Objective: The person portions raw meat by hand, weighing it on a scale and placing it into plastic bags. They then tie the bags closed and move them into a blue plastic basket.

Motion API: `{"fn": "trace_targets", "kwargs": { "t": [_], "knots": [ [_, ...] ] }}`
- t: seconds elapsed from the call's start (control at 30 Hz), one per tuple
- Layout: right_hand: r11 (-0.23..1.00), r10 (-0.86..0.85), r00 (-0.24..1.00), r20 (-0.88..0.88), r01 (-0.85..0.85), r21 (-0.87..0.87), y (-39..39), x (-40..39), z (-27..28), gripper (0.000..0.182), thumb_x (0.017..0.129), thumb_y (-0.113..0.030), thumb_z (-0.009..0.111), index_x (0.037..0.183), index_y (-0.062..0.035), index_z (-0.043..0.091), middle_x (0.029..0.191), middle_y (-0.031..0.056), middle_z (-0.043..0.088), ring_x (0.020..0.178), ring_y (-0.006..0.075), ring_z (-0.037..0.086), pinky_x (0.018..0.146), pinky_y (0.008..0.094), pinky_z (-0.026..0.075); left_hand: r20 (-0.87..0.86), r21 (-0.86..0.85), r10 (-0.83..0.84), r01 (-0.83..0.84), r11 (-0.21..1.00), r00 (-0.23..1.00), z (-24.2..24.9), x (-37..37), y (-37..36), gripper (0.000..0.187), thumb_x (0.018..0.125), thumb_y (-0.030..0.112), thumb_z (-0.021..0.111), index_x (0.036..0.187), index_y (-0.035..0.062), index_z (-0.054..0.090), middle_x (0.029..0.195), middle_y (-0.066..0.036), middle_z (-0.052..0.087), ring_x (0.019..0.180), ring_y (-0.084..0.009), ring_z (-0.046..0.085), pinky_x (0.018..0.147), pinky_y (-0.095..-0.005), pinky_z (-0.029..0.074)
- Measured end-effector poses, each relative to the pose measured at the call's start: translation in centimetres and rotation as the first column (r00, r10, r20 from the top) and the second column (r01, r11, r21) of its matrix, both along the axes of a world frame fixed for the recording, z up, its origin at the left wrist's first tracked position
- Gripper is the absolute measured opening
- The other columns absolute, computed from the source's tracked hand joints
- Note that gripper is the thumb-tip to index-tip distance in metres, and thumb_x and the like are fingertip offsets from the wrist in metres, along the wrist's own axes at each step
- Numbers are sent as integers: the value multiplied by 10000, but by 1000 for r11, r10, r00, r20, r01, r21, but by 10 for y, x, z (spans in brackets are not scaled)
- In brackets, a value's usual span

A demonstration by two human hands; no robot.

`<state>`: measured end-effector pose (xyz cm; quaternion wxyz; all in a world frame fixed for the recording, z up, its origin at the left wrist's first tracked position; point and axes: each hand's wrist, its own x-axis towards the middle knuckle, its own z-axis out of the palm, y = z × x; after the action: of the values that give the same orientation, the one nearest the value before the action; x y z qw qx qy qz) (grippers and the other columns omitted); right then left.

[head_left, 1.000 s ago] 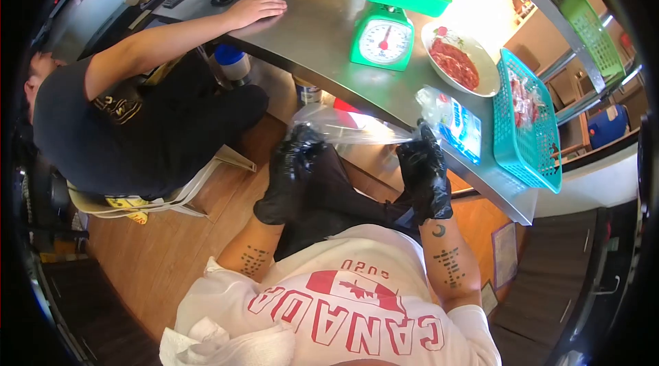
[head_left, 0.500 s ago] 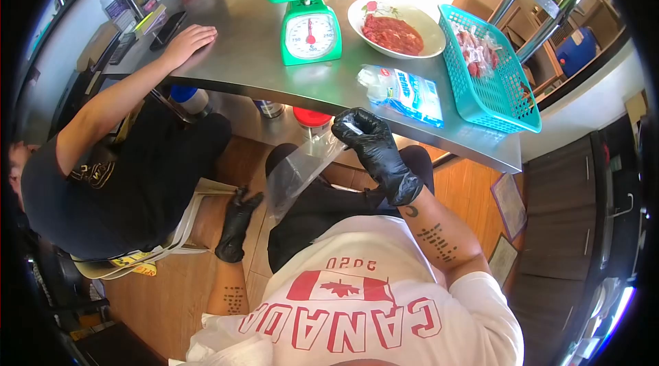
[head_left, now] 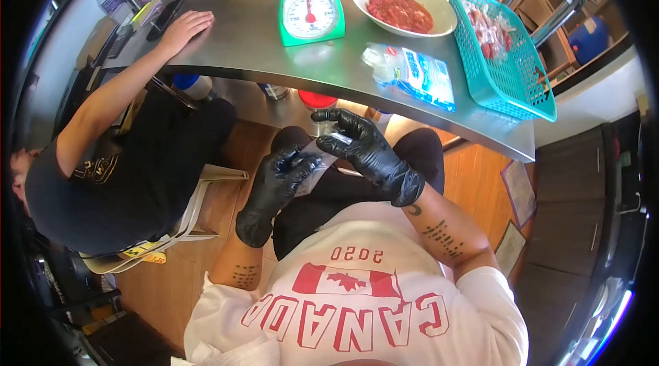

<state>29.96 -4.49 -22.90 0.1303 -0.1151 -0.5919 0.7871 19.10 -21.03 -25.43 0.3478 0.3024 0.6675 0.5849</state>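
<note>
Both my hands wear black gloves and meet above my lap at a clear plastic bag point(head_left: 317, 168). My left hand point(head_left: 273, 184) is closed on one side of the bag, fingers curled. My right hand point(head_left: 367, 153) pinches its upper edge, with the index finger bent above the thumb. The bag looks thin and hangs between the hands; I see nothing inside it. On the metal table point(head_left: 254, 50) beyond, a blue-and-white plastic packet point(head_left: 419, 78) lies nearest my right hand. Behind it stands a bowl point(head_left: 439, 21) of red chopped meat point(head_left: 401, 10).
A green dial scale point(head_left: 311, 16) stands at mid-table. To the right, a teal basket point(head_left: 525, 95) holds small bagged portions point(head_left: 489, 30). At the left sits another person point(head_left: 130, 167), one hand point(head_left: 189, 26) resting on the table near a phone point(head_left: 165, 19). A red-lidded container point(head_left: 317, 100) is below the table edge.
My left hand has risen from beside my lap to the bag and closed on it. The bag, stretched out to the left before, is now gathered between both hands.
</note>
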Motion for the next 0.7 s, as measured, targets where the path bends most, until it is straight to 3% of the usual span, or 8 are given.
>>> {"fn": "trace_targets", "kwargs": {
  "t": [0.03, 0.1, 0.27, 0.37, 0.43, 0.57, 0.63, 0.7],
  "knots": [
    [999, 40, 999, 14, -39, -38, 2, 2, -1, 450, 836, -103, 650, 1248, -39, 482, 952, 15, 598, 868, 98, 553, 783, 240, 456, 2, -9, -9, 9, 1000, 1000, -1, 3, -1, 233, 814, 111, 666, 998, -24, 619, 888, -63, 641, 797, -105, 582, 734, -258, 477],
    [976, 148, 989, -6, -147, -160, 2, 10, 11, 556, 832, -70, 645, 1328, -37, 395, 1039, 43, 598, 962, 104, 548, 841, 257, 464, 223, 21, 95, -103, 994, 970, -1, 8, -2, 136, 834, 83, 634, 938, -6, 637, 852, -39, 638, 759, -82, 569, 692, -240, 473],
    [952, 236, 969, -75, -246, -180, 4, 11, 11, 533, 812, -45, 661, 1292, -23, 431, 1128, 74, 564, 1049, 129, 515, 893, 265, 451, 325, 90, 50, -84, 992, 944, 3, 6, -8, 98, 859, 67, 603, 929, 14, 644, 848, -17, 633, 759, -70, 560, 690, -228, 470],
    [979, 185, 983, -1, -185, -86, 7, 9, -4, 427, 814, -54, 660, 1212, -11, 510, 1150, 83, 563, 1048, 137, 519, 883, 270, 447, 400, 60, 37, -66, 996, 916, 0, 1, -12, 102, 866, 83, 601, 931, 19, 647, 844, -6, 632, 756, -70, 560, 695, -225, 468],
    [933, 159, 985, -73, -126, 337, 14, 6, -9, 374, 821, -84, 652, 1176, -16, 556, 1215, 69, 526, 1102, 134, 489, 910, 273, 425, 403, 62, 11, -39, 997, 915, -2, -1, -16, 110, 869, 97, 600, 933, 20, 647, 842, -2, 631, 754, -72, 562, 696, -226, 468],
    [938, 158, 986, -52, -133, 320, 16, 11, -9, 267, 826, -76, 646, 1080, -6, 606, 1125, 61, 571, 1014, 127, 529, 874, 263, 441, 305, 179, 12, -69, 981, 952, -6, -1, -23, 134, 882, 130, 589, 944, 25, 645, 840, -3, 632, 756, -79, 568, 691, -230, 469],
    [965, 213, 977, 14, -213, 151, 15, 12, -10, 251, 825, -62, 639, 1067, -3, 608, 1078, 64, 582, 967, 126, 547, 840, 260, 452, 222, 221, 16, -66, 973, 975, -8, -3, -24, 142, 885, 139, 586, 944, 25, 644, 842, -5, 632, 758, -81, 569, 692, -231, 468],
    [965, 216, 976, 27, -217, 144, 12, 13, -10, 253, 825, -64, 639, 1067, 2, 606, 1052, 65, 588, 940, 123, 551, 828, 258, 453, 457, 152, 0, -79, 985, 889, -6, -7, -22, 124, 879, 122, 593, 935, 22, 641, 850, -9, 630, 765, -78, 565, 692, -227, 465]
  ]
}}
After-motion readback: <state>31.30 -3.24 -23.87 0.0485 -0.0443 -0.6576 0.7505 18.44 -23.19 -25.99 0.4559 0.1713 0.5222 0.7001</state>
